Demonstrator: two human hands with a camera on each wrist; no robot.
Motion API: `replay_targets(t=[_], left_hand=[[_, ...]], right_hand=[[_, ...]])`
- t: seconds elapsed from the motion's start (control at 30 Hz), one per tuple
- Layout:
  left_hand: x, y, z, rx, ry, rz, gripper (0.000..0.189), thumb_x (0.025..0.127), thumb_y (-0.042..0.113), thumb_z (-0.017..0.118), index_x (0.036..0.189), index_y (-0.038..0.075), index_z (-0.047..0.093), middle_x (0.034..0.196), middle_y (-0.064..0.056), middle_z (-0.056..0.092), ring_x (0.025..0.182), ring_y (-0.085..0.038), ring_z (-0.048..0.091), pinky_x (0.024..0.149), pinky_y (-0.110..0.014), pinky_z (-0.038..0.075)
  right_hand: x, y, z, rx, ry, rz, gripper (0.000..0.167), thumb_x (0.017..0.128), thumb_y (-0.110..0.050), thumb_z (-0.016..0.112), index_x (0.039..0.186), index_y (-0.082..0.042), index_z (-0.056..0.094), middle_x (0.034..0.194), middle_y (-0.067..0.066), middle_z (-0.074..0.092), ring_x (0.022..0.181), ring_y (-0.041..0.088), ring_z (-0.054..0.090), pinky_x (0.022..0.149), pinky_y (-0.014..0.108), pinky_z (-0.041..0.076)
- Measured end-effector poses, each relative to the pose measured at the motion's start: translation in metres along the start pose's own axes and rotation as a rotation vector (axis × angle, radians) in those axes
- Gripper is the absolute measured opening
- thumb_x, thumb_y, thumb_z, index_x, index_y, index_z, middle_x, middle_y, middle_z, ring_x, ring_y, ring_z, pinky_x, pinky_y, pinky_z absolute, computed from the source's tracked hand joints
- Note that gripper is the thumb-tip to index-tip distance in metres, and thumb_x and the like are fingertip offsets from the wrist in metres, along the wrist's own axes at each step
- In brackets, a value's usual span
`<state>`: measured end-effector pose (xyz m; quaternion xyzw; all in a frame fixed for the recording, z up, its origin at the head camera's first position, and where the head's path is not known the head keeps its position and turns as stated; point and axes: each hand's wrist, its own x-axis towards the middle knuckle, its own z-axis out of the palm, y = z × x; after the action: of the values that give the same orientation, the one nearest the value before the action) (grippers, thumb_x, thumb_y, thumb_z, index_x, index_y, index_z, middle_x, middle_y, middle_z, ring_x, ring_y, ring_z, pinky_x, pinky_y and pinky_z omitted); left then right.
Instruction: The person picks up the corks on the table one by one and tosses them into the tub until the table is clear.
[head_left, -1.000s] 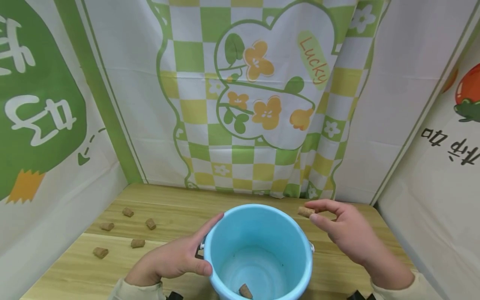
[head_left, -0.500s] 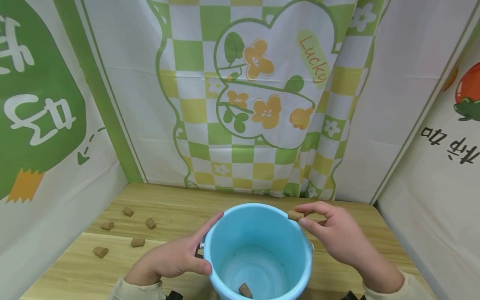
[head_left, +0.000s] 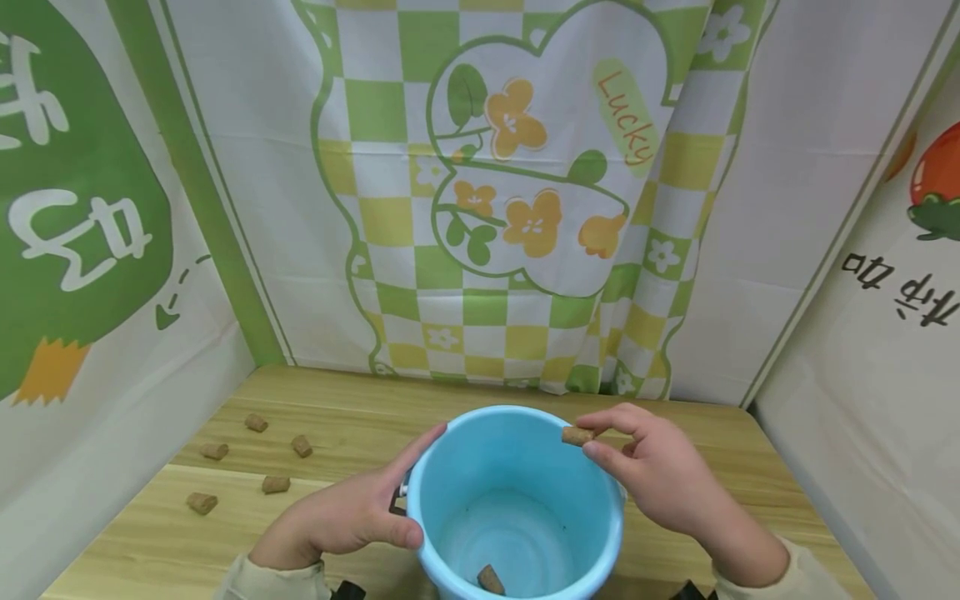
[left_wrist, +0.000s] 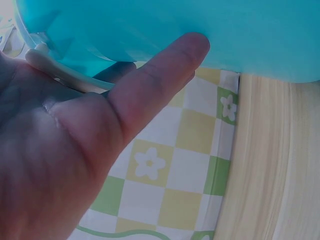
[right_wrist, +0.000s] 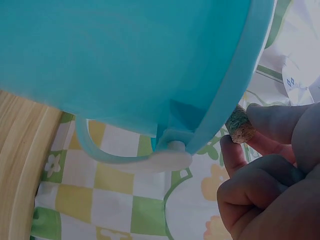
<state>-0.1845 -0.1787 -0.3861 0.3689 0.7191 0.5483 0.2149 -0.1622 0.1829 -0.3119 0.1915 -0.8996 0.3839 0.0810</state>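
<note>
In the head view, a light blue bucket stands upright at the table's front. Spread along its left outer wall, my left hand rests with thumb and index finger straight. The left wrist view has the thumb lying against the bucket wall; the other fingers are mostly hidden. My right hand pinches a cork between thumb and fingertips at the bucket's right rim. From the right wrist, the cork shows just beyond the rim. Another cork lies inside on the bottom.
Several corks, among them a near one and a far one, lie scattered on the wooden table left of the bucket. A checked cloth hangs behind the table. The bucket's handle hangs down along its side.
My right hand has moved left with the cork, from right of the bucket to over its rim. The left hand, bucket and other corks have stayed in place.
</note>
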Motion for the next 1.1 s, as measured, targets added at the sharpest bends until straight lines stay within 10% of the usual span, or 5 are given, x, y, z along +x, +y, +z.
replay_targets(t=[0.83, 1.1], left_hand=[[-0.0005, -0.0018, -0.0001, 0.039, 0.019, 0.005, 0.109, 0.088, 0.049, 0.074, 0.160, 0.030, -0.005, 0.158, -0.015, 0.024, 0.132, -0.034, 0.041, 0.100, -0.038, 0.041], [-0.0009, -0.0021, -0.0010, 0.067, 0.028, -0.005, 0.109, 0.087, 0.049, 0.075, 0.160, 0.033, -0.005, 0.159, -0.011, 0.025, 0.133, -0.030, 0.041, 0.102, -0.036, 0.039]], right_hand=[[0.0031, 0.0005, 0.0064, -0.028, -0.041, -0.018, 0.020, 0.095, -0.021, 0.071, 0.115, -0.019, 0.073, 0.111, -0.009, 0.066, 0.080, 0.011, 0.058, 0.064, 0.029, 0.051], [0.0028, 0.0015, 0.0065, -0.024, -0.055, -0.007, 0.053, 0.094, -0.041, 0.070, 0.140, -0.018, 0.058, 0.136, 0.006, 0.056, 0.057, 0.010, 0.058, 0.067, 0.031, 0.052]])
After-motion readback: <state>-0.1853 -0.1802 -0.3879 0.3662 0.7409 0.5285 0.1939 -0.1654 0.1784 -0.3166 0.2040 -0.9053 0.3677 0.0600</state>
